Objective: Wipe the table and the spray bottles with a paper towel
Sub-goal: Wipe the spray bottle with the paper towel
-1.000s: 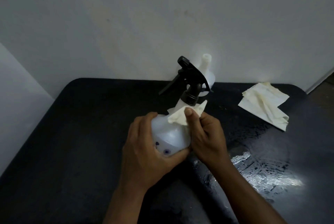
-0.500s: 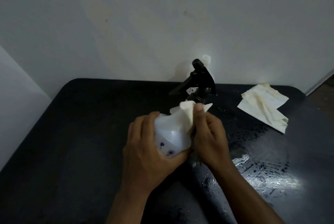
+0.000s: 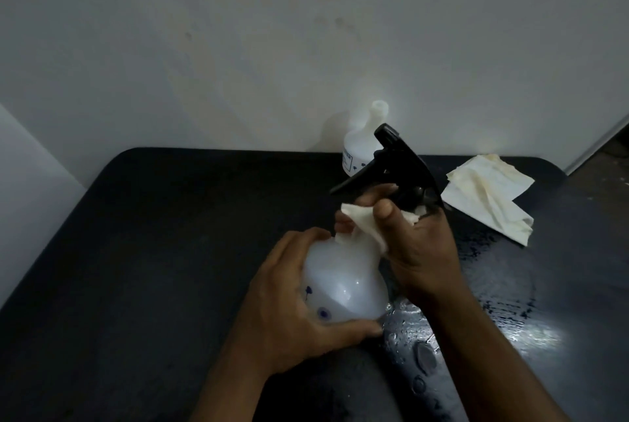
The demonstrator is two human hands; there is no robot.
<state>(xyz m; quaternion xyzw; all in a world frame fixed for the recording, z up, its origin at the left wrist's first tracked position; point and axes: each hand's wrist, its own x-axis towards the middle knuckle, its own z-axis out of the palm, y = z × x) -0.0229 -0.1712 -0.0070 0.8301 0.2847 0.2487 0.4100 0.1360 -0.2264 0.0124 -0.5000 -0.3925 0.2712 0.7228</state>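
The left hand (image 3: 292, 299) cups the white spray bottle (image 3: 343, 282), fingers wrapped round its rounded body above the dark table (image 3: 153, 251); small blue marks show on the plastic, too small to read. The bottle's neck is hidden by the right hand (image 3: 418, 248), which pinches a crumpled paper towel (image 3: 360, 220) against it just under the black trigger head (image 3: 401, 166). Behind stands a second, capless bottle (image 3: 357, 149); what it holds cannot be told. A used towel (image 3: 490, 193) lies at the far right by wet streaks (image 3: 510, 312).
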